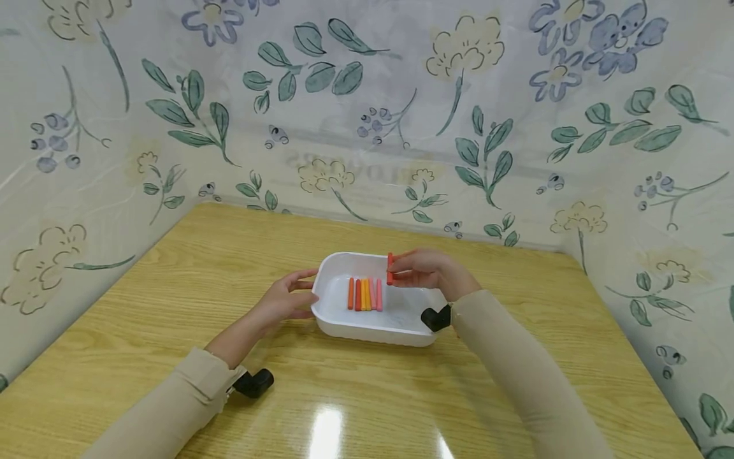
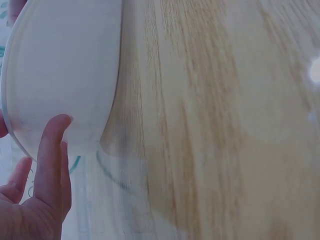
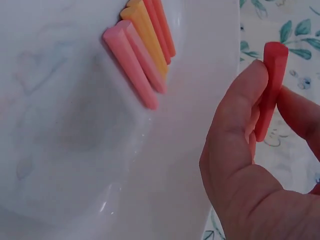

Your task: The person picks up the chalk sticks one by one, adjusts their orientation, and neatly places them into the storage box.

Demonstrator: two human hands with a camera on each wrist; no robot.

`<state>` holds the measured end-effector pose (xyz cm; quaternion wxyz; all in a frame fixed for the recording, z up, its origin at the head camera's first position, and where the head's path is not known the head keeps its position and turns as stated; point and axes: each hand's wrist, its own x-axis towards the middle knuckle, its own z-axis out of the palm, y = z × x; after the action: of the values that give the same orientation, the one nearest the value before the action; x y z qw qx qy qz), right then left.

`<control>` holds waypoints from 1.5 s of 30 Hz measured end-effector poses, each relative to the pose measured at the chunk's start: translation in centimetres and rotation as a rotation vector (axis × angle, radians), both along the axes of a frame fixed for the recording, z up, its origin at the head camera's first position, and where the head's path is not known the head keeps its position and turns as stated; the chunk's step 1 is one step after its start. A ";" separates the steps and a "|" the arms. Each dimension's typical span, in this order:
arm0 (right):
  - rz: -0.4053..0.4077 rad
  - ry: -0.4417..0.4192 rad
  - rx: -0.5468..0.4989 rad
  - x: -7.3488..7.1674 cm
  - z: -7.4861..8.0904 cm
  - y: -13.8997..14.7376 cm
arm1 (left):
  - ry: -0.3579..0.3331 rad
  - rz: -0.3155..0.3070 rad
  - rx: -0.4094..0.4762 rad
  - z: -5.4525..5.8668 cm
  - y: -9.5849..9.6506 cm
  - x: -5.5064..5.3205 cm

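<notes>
Inside a white tray (image 1: 373, 330) on the wooden table, several crayons (image 1: 365, 294) lie side by side, running from orange and red through yellow to pink. My right hand (image 1: 427, 271) pinches a red crayon (image 3: 273, 90) between thumb and fingers. It holds this crayon upright over the tray's far side, apart from the row. At the tray's left end, my left hand (image 1: 287, 298) holds the rim, with fingertips against the outer wall (image 2: 65, 65). In the right wrist view the pink crayons (image 3: 131, 67) lie nearest to the hand's camera.
The wood-grain table (image 1: 258, 255) extends around the tray on all sides. Floral fabric (image 1: 367, 127) hangs behind and along both sides of it. Black wrist devices (image 1: 255, 384) sit at both sleeve cuffs, the right one close over the tray's right end.
</notes>
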<state>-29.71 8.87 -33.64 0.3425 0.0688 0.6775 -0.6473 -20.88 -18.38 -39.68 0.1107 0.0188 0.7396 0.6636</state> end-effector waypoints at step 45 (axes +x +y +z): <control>0.141 0.112 0.253 -1.2 -1.7 -0.6 | -0.039 0.018 -0.007 0.8 0.6 -0.2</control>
<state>-30.95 8.25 -35.38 0.3371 0.0275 0.7750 -0.5339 -21.11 -17.81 -38.93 0.1190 -0.0011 0.7397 0.6624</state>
